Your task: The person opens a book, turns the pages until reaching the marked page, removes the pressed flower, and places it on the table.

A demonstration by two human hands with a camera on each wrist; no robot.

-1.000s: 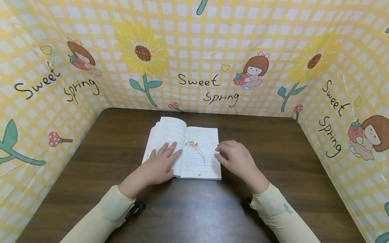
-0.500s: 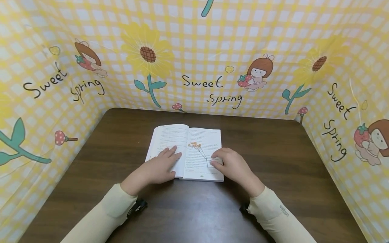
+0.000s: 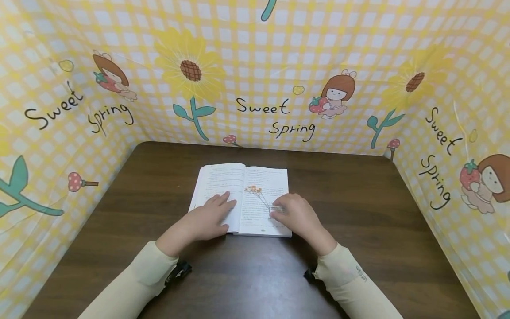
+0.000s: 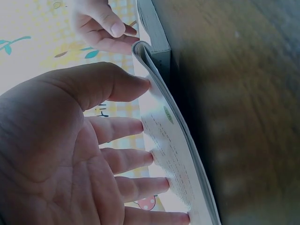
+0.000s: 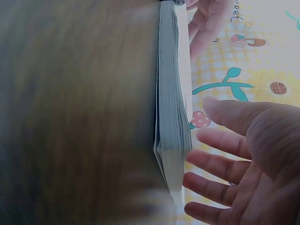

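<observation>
An open book (image 3: pixel 223 177) lies on the dark wooden table with printed pages facing up. On its right page rests a dried flower sprig (image 3: pixel 254 189) with small orange blossoms and thin stems. My left hand (image 3: pixel 207 219) presses the left page with spread fingertips, as the left wrist view shows at the page's surface (image 4: pixel 161 117). My right hand (image 3: pixel 296 215) is over the right page, thumb and index fingertips right at the lower end of the stem. In the right wrist view the thumb and fingers (image 5: pixel 225 140) are apart and gently bent beside the book's thick page edge (image 5: pixel 171 93).
The brown table (image 3: pixel 358 199) extends around the book on all sides. A yellow checked cloth (image 3: pixel 259 57) with flower and cartoon prints hangs along the back and both sides of the table.
My right hand has moved left from the book's right edge to the sprig's stem. My left hand has slid slightly down the left page, and the raised left pages have settled flatter.
</observation>
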